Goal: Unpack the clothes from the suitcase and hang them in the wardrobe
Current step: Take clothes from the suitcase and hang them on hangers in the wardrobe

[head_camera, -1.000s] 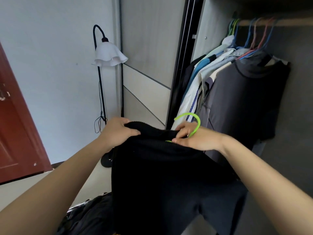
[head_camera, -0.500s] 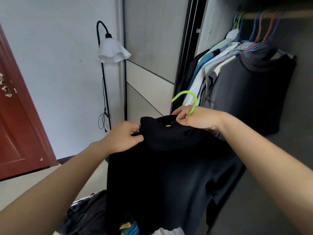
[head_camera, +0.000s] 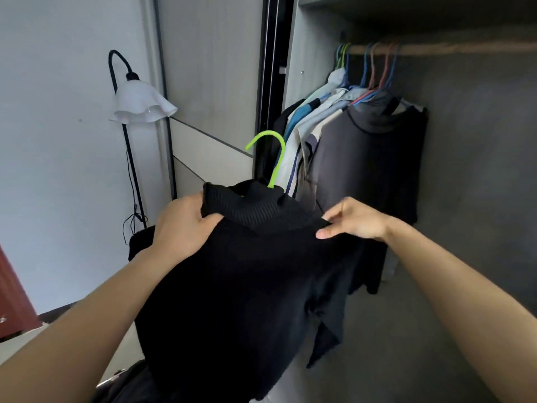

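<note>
A black knitted sweater (head_camera: 247,286) with a ribbed high collar hangs on a lime-green hanger (head_camera: 273,152), whose hook sticks up out of the collar. My left hand (head_camera: 183,225) grips the sweater's left shoulder beside the collar. My right hand (head_camera: 351,219) pinches the fabric at the right shoulder. Beyond them is the open wardrobe, its rail (head_camera: 436,48) carrying several hung clothes on coloured hangers, with a dark grey top (head_camera: 369,158) nearest. The suitcase (head_camera: 125,382) shows only as a dark corner at the bottom left.
A black floor lamp with a white shade (head_camera: 142,104) stands against the wall on the left. The wardrobe's sliding door (head_camera: 209,82) is just left of the opening. A red-brown door (head_camera: 11,301) is at the far left edge. The rail is bare to the right of the hung clothes.
The sweater and hanger have risen towards the wardrobe. My right hand has let go of the hanger's hook and moved to the sweater's right shoulder; my left hand shifted along the left shoulder.
</note>
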{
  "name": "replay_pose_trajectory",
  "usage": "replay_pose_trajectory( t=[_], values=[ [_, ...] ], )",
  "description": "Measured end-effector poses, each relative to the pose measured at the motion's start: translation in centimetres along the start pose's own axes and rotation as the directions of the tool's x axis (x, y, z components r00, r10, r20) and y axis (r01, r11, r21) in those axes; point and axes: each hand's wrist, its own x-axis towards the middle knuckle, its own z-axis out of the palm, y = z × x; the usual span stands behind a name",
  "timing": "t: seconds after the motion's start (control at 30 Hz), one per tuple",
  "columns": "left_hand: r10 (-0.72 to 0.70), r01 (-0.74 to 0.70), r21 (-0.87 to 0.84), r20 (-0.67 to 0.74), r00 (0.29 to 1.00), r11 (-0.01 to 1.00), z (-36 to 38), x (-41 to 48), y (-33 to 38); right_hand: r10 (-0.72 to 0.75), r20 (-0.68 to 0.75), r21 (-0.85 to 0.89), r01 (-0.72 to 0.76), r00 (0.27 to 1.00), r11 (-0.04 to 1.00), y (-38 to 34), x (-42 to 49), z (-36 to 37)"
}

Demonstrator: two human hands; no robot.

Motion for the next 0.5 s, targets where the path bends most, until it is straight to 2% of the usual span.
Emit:
replay_pose_trajectory(
  t=[0.1,0.2,0.3,0.4,0.5],
  values=[
    [0.031,-0.031,-0.01,0.008,0.999,0.999,-0.1,0.7,0.5,0.1,-0.124,0.022,-0.098,0.987,0.995,3.2,-1.7,-1.1],
    [0.053,-0.052,-0.031,0.029,0.998,0.998,1.0,1.2,1.0,0.144,-0.08,-0.011,-0.145,0.986,0.989,2.9,-3.2,-2.1],
    [0.075,-0.061,-0.15,0.085,0.994,0.987,2.0,2.1,2.0,0.064,-0.046,0.107,-0.058,0.997,0.993,0.3,-4.3,-3.4],
    [0.142,-0.084,-0.317,0.165,0.976,0.945,3.4,3.1,4.1,0.0,0.024,0.22,-0.005,1.0,0.976,-2.8,-5.1,-3.5],
    [0.198,-0.095,-0.316,0.309,0.93,0.944,5.8,3.8,5.4,0.09,0.256,0.102,-0.12,0.962,0.988,-4.4,-5.3,-3.1]
  ],
)
